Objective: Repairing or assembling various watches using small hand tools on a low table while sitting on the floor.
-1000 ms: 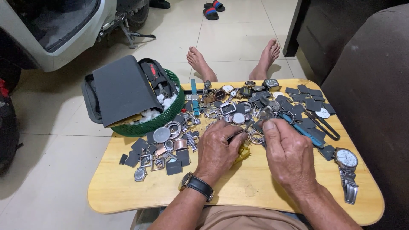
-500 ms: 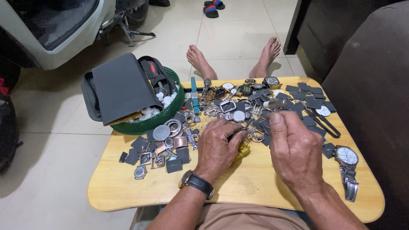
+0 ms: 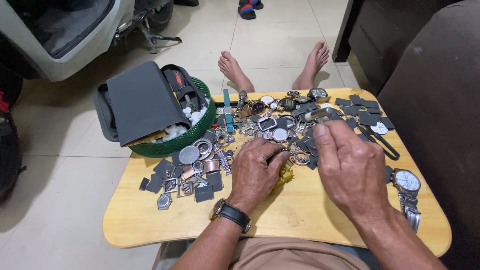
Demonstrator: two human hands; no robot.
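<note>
Over the counter [image 3: 150, 220] my right hand [image 3: 352, 170] pinches a small metal watch part [image 3: 318, 114]; my left hand [image 3: 257, 170] grips a thin tool [image 3: 277, 155].

Left hand [image 3: 255, 172] hides yellow part [image 3: 285, 176]; scooter [image 3: 60, 35] cut off.

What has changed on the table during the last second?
The right hand has lifted off the pile of watch parts and now pinches a small silvery piece in its fingers. The left hand stays down on the parts; the green basket has not moved.
</note>
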